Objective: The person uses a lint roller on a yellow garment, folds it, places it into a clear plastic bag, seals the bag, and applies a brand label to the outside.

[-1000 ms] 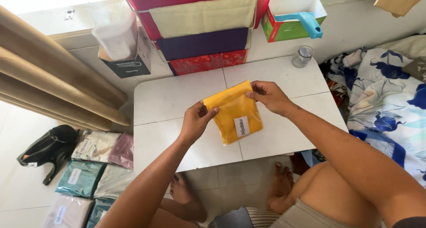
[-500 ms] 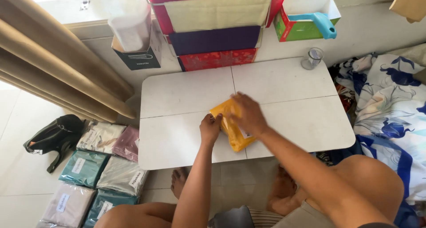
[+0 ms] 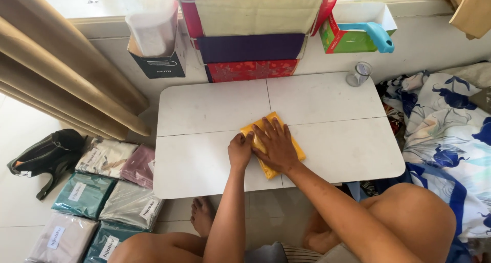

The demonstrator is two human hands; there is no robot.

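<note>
Low white table (image 3: 204, 140): folding top with a seam across the middle and one down the centre, standing on a pale tiled floor; bears the items below.

Stack of folded fabrics (image 3: 250, 33): red, cream, purple and patterned red layers, standing against the wall just behind the table.

Floral bedding (image 3: 450, 135): blue and white, heaped beside the table's right end.

Packaged cloths (image 3: 97, 196): teal, grey, mauve and patterned, in clear wrappers, laid in rows on the floor left of the table.

Black bag (image 3: 43, 158): on the floor, just beyond those packages.

Green box (image 3: 340, 38): open, with a light-blue handled tool resting in it, on the ledge behind the table.

Yellow packet (image 3: 296, 150): flat, lying near the table's centre, mostly covered by both hands.

Right hand (image 3: 273, 143): palm down, fingers spread wide, pressing flat on the packet.

Left hand (image 3: 239, 150): fingers curled in, resting against the packet's left edge.

Small glass jar (image 3: 358, 73): at the table's far right corner.
</note>
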